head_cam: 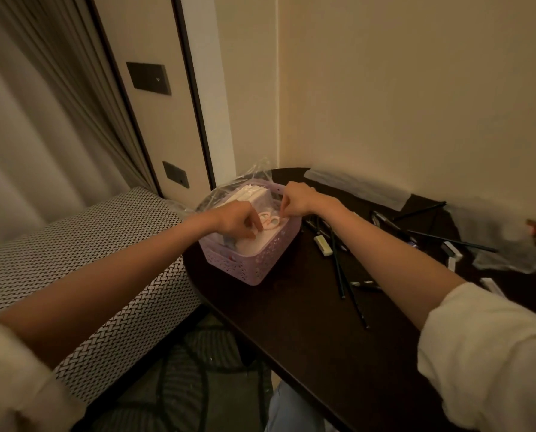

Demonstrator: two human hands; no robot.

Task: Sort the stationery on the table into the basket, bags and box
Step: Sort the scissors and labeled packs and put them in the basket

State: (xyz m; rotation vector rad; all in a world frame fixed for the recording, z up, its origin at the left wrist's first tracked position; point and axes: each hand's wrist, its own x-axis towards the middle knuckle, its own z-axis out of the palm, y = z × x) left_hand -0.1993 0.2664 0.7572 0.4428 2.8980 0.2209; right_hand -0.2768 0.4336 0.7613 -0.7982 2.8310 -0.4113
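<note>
A lilac perforated basket (262,263) stands at the left end of the dark table (297,310). Inside it lie white packets and pink scissors (270,220). My left hand (238,220) reaches into the basket with curled fingers touching the scissors' handles. My right hand (295,198) hovers over the basket's far rim, its fingertips pinching the scissors' other end. A clear plastic bag (254,179) sticks up behind the basket. Black pencils (338,266), pens and white erasers (322,244) lie scattered on the table to the right.
A second clear bag (510,260) and a long flat clear sleeve (357,188) lie near the wall. A patterned upholstered seat (82,263) adjoins the table's left side. Curtains and a wall corner close off the back.
</note>
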